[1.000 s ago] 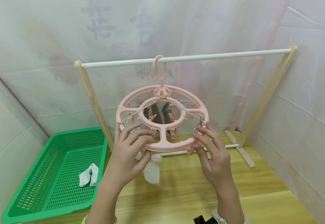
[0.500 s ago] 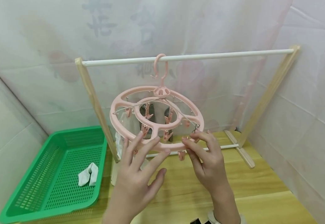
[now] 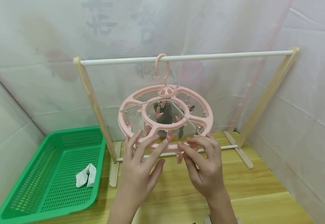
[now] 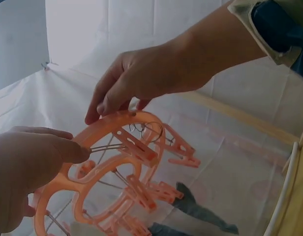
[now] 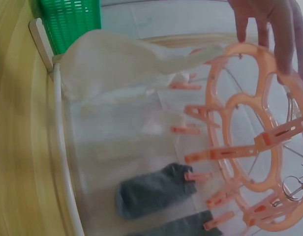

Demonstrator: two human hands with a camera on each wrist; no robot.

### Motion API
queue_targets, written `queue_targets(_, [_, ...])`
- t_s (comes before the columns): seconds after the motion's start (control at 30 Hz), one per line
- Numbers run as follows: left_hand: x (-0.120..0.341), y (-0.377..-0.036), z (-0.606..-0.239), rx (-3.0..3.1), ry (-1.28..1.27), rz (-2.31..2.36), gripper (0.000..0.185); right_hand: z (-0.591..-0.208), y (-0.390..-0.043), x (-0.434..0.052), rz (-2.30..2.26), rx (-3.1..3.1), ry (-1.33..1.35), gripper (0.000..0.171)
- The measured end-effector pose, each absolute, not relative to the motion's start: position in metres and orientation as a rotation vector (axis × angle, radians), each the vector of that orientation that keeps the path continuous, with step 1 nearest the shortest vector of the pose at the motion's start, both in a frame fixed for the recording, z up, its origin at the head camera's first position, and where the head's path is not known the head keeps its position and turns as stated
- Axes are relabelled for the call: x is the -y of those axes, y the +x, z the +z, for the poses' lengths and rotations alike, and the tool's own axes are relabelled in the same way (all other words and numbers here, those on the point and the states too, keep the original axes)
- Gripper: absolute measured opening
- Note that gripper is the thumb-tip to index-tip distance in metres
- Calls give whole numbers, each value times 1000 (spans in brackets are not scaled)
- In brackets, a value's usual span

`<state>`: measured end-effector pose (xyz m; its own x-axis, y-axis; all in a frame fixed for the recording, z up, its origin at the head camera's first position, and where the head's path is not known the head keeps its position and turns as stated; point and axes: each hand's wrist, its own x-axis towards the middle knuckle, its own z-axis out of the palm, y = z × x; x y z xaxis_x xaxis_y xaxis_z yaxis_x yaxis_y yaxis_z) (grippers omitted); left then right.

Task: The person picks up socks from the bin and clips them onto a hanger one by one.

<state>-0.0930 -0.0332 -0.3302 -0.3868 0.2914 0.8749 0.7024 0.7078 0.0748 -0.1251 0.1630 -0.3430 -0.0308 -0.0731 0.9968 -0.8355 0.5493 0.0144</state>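
Observation:
A round pink clip hanger (image 3: pixel 162 126) hangs by its hook from a white rail (image 3: pixel 215 56). At its front rim, my left hand (image 3: pixel 140 166) rests spread, with fairly straight fingertips on the ring and the thumb below. My right hand (image 3: pixel 207 165) pinches the rim a little further right, fingers on top and thumb beneath. Several pink clips (image 5: pixel 235 153) dangle from the ring. In the right wrist view a dark grey sock (image 5: pixel 154 191) and a pale sock (image 5: pixel 112 61) hang from clips. Part of a second grey sock (image 5: pixel 181 226) shows below.
A green basket (image 3: pixel 53 211) stands on the left with a white sock (image 3: pixel 86 175) inside. Wooden posts (image 3: pixel 95 109) hold up the rail at both ends. A lower white bar (image 3: pixel 224 147) runs close above the wooden table (image 3: pixel 252 202). Pale curtains surround it.
The hanger ring has turned, its front spoke shifting left. My left hand has let go of the left rim and come to rest further right. My right hand has moved slightly left.

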Motion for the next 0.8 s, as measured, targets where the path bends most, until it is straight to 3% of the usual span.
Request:
queue_targets(0.33, [34, -114, -335, 1858, -695, -684, 21, -343, -125, -156, 830, 1364, 793, 23])
queue_targets(0.57, [35, -115, -334, 1836, -694, -709, 20, -355, -127, -164, 1049, 1423, 659, 13])
queue_targets(0.8, [38, -113, -335, 1844, -687, -740, 19, -368, -129, -171, 1249, 1763, 740, 18])
